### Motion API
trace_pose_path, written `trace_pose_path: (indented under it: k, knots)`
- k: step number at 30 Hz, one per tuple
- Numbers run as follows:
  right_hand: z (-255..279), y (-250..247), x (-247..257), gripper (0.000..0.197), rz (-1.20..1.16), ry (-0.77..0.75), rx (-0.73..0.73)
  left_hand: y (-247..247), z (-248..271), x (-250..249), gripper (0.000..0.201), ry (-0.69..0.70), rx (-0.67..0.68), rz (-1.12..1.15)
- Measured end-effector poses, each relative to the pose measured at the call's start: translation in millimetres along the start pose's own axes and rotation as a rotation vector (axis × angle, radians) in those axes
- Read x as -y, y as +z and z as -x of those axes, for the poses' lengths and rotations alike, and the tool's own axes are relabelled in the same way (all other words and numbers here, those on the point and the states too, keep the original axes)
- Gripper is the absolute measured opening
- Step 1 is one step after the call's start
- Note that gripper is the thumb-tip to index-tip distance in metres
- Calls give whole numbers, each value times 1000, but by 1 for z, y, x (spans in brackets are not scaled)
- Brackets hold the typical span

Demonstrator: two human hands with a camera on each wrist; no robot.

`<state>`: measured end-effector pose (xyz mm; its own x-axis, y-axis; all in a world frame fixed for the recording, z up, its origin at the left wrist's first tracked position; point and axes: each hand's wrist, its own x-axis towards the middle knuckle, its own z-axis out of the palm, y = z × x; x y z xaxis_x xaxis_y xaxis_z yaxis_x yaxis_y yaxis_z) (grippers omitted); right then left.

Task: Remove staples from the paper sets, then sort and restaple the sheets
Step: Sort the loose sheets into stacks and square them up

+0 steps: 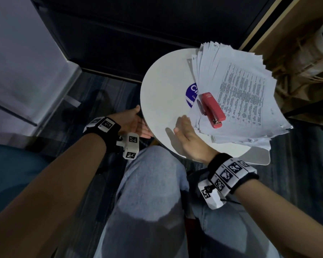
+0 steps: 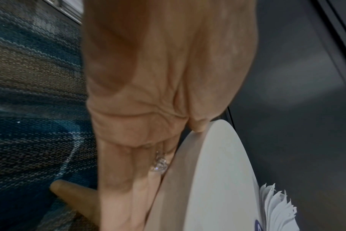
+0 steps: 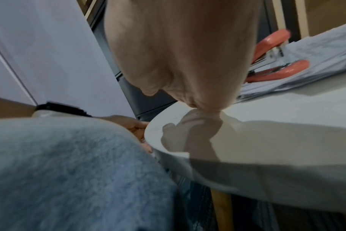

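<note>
While stapler (image 1: 212, 110) tops papers (image 1: 246, 101), right hand (image 1: 185, 133) fingers just beside

The head view looks steeply down from above, both hands low in frame, the round white table (image 1: 162, 94) just beyond them. The left wrist view sits tight against the left hand (image 2: 148, 93), facing along its fingers at the table's rim. The right wrist view hugs the right hand (image 3: 180, 54), skimming the tabletop. All three share that near rim.
</note>
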<state>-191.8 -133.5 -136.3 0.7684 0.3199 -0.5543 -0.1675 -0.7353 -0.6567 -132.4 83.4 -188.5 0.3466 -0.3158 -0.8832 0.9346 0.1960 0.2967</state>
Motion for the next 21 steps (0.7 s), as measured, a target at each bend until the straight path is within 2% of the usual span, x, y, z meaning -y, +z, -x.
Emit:
trace_pose_path:
  k: [3, 5, 10, 13, 16, 21]
  knots:
    - [-9, 5, 13, 64, -2, -38, 78, 3, 2, 1, 92, -1, 14, -18]
    - [-18, 3, 22, 61, -92, -64, 120, 5, 3, 3, 91, 2, 28, -15]
    - [-23, -17, 5, 57, -258, -58, 7, 8, 4, 8, 93, -4, 41, 23]
    - [-21, -22, -8, 60, -131, -43, 32, 9, 1, 10, 92, 0, 33, 44]
    - [-22, -16, -2, 60, -2, -67, 107, 11, 0, 10, 91, 9, 18, 31]
    - [-27, 8, 17, 60, 21, -151, 209, 10, 0, 10, 82, 44, 12, 14]
